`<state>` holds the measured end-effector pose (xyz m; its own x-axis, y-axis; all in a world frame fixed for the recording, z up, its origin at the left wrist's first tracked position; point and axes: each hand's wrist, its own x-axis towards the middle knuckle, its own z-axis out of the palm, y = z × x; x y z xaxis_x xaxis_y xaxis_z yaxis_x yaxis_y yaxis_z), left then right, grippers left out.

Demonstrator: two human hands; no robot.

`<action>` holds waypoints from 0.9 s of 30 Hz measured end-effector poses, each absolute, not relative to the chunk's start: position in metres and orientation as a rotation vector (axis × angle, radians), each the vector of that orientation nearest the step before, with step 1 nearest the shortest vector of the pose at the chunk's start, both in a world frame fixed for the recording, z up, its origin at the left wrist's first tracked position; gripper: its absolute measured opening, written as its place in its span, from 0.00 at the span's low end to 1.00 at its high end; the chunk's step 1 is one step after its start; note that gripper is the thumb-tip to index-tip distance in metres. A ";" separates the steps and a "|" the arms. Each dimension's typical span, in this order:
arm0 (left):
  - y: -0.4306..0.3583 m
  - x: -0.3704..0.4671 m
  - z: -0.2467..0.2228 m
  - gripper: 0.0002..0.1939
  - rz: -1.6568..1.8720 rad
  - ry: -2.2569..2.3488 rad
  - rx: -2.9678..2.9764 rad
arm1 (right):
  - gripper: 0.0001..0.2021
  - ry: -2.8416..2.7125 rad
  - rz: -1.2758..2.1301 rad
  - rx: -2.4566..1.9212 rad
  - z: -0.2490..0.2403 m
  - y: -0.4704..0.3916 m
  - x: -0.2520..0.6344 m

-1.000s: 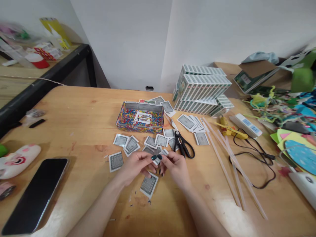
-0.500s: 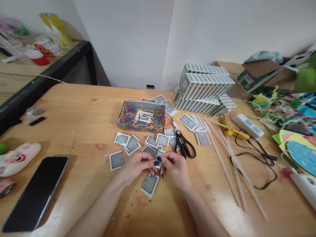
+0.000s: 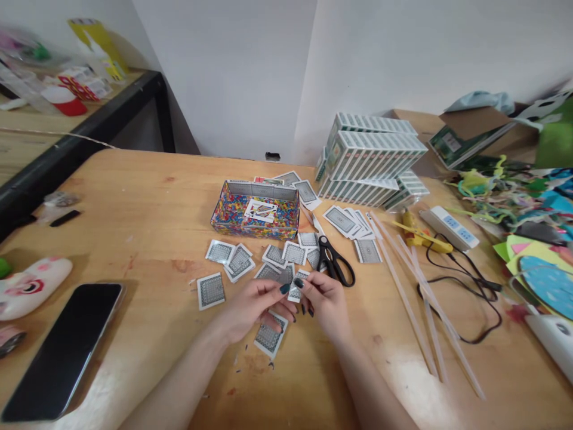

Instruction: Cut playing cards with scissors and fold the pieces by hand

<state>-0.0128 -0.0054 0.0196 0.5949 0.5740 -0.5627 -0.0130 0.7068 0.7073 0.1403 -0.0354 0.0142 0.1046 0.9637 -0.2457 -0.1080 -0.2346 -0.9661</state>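
Note:
My right hand (image 3: 326,301) pinches a small grey-patterned card piece (image 3: 295,291) between thumb and fingers. Close on its left is my left hand (image 3: 262,301), thumb tip at the edge of the piece, fingers curled with gaps between them; whether it grips the piece is unclear. Below the left fingers lies a cut card (image 3: 268,339). Several more cut cards (image 3: 210,291) are spread above and left of my hands. Black-handled scissors (image 3: 333,260) rest beyond my right hand. A colourful open box (image 3: 250,230) holds a face card (image 3: 261,211).
Stacked card packs (image 3: 376,156) stand at the back right. Clear sticks (image 3: 416,304), a yellow glue gun (image 3: 421,234), a black cable and a power strip (image 3: 449,227) lie on the right. A phone (image 3: 65,349) lies on the left of the table (image 3: 147,251).
My right hand has shifted slightly right with the card piece. My left fingers have spread a little, and the piece now shows more between the hands.

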 end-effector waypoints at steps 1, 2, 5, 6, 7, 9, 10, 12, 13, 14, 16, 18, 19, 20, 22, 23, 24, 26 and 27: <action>-0.005 -0.013 0.020 0.15 0.360 0.856 0.704 | 0.14 -0.921 1.332 -1.360 0.014 -0.035 0.141; -0.005 -0.014 0.021 0.15 0.352 0.838 0.692 | 0.14 -0.918 1.326 -1.357 0.014 -0.035 0.142; -0.006 -0.014 0.020 0.13 0.371 0.820 0.675 | 0.13 -0.936 1.314 -1.353 0.013 -0.035 0.143; -0.006 -0.014 0.019 0.14 0.392 0.831 0.675 | 0.13 -0.948 1.301 -1.358 0.013 -0.035 0.143; -0.007 -0.014 0.018 0.14 0.424 0.851 0.678 | 0.13 -0.962 1.281 -1.367 0.013 -0.035 0.143; -0.007 -0.012 0.016 0.15 0.497 0.892 0.696 | 0.12 -0.991 1.242 -1.383 0.013 -0.035 0.142; -0.007 -0.012 0.015 0.16 0.530 0.907 0.713 | 0.12 -1.005 1.232 -1.387 0.013 -0.036 0.142; -0.007 -0.011 0.014 0.16 0.577 0.929 0.769 | 0.12 -1.021 1.238 -1.377 0.013 -0.037 0.140; -0.006 -0.010 0.014 0.15 0.591 0.942 0.805 | 0.12 -1.024 1.251 -1.367 0.013 -0.037 0.139; -0.005 -0.010 0.015 0.15 0.602 0.957 0.847 | 0.12 -1.026 1.266 -1.357 0.013 -0.038 0.138; -0.004 -0.011 0.016 0.13 0.622 0.982 0.945 | 0.12 -1.028 1.294 -1.338 0.012 -0.039 0.136; -0.002 -0.012 0.016 0.11 0.655 1.005 1.075 | 0.10 -1.019 1.337 -1.310 0.012 -0.039 0.134; -0.002 -0.013 0.016 0.10 0.678 1.020 1.155 | 0.09 -1.012 1.360 -1.294 0.012 -0.039 0.133; -0.001 -0.013 0.016 0.10 0.703 1.036 1.238 | 0.08 -1.010 1.375 -1.281 0.013 -0.038 0.133; -0.002 -0.014 0.015 0.09 0.748 1.067 1.389 | 0.08 -1.035 1.360 -1.283 0.013 -0.037 0.133; -0.002 -0.014 0.015 0.09 0.759 1.078 1.453 | 0.08 -1.066 1.316 -1.305 0.012 -0.036 0.134; -0.003 -0.013 0.014 0.09 0.765 1.087 1.502 | 0.07 -1.105 1.250 -1.337 0.012 -0.035 0.135; -0.005 -0.012 0.013 0.08 0.762 1.096 1.544 | 0.07 -1.171 1.105 -1.392 0.011 -0.034 0.137; -0.006 -0.011 0.013 0.08 0.759 1.098 1.528 | 0.07 -1.190 1.047 -1.404 0.011 -0.033 0.137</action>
